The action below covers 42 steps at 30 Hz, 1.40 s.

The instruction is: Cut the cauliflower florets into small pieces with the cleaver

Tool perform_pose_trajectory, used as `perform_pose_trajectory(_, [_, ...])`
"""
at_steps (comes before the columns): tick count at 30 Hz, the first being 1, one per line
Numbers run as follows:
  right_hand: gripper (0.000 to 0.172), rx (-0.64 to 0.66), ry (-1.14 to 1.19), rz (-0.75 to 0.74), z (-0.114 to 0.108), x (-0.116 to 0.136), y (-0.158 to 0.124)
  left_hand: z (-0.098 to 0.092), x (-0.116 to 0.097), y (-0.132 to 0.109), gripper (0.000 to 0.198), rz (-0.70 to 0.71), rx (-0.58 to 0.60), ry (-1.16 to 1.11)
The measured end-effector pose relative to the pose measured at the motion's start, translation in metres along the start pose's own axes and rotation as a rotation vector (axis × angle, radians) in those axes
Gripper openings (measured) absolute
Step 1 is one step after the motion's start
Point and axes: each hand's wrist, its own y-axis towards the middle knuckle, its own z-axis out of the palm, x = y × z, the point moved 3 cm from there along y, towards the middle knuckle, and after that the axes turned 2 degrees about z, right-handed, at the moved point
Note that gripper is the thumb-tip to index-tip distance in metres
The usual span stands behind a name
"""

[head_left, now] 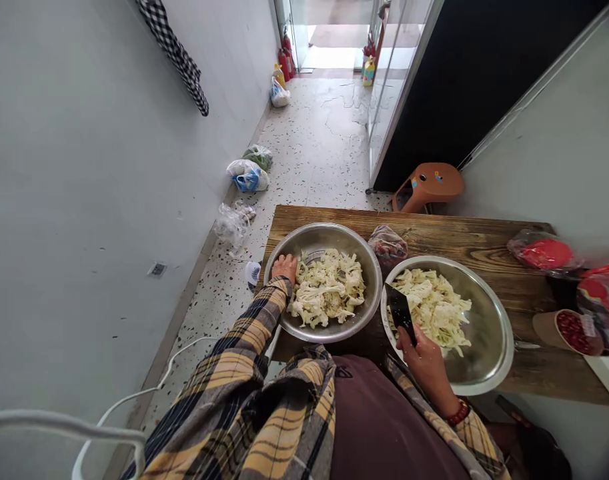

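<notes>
Two metal bowls stand side by side at the table's near edge. The left bowl (311, 333) holds cauliflower pieces (329, 287), and my left hand (285, 268) reaches over its left rim, fingers against the inside beside the pieces. What those fingers hold, if anything, is hidden. My right hand (427, 365) is closed round the handle of a dark-bladed knife (400, 308), above the left part of the right bowl (489, 333). Cut cauliflower (437, 303) lies in that bowl, under and beside the blade. The blade points up and left toward the gap between the bowls.
On the wooden table (464, 233) are a wrapped bundle (387, 245), a red package (547, 253) and a paper tub (567, 331) of red pieces. An orange stool (434, 183) stands behind. Plastic bags (249, 175) lie along the left wall; a white cable (159, 383) hangs at lower left.
</notes>
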Motion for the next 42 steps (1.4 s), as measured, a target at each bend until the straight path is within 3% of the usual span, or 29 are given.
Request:
perform_pose_trajectory(6, [0.046,0.033,0.078,0.019,0.013,0.012,-0.003,-0.022,0.006,-0.001,0.024,-0.043,-0.02,-0.271])
perform_pose_trajectory(11, [0.05,0.069,0.178,0.102,0.028,0.023,-0.002,-0.037,0.003,-0.032,0.03,-0.109,0.025,-0.672])
perform_pose_trajectory(13, [0.052,0.087,0.203,0.085,0.034,0.032,0.0,-0.041,-0.005,-0.051,0.036,-0.086,0.085,-0.907])
perform_pose_trajectory(16, [0.053,0.11,0.218,0.025,0.041,0.048,0.003,-0.048,-0.025,-0.08,0.047,-0.045,0.267,-1.486])
perform_pose_trajectory(19, [0.052,0.126,0.227,-0.033,0.043,0.065,0.006,-0.058,-0.043,-0.103,0.051,-0.05,0.389,-1.731])
perform_pose_trajectory(24, [0.047,0.121,0.175,-0.171,0.039,0.097,0.008,-0.071,-0.062,-0.124,0.052,-0.039,0.461,-1.846])
perform_pose_trajectory(33, [0.034,0.043,0.044,-0.51,0.033,0.133,0.011,-0.059,-0.076,-0.134,0.045,-0.15,0.358,-1.692])
perform_pose_trajectory(37, [0.042,0.049,-0.063,-0.67,0.037,0.143,0.009,-0.056,-0.084,-0.14,0.042,-0.197,0.293,-1.607])
perform_pose_trajectory(42, [0.048,0.054,-0.2,-0.693,0.04,0.153,0.009,-0.056,-0.096,-0.146,0.046,-0.178,0.276,-1.533])
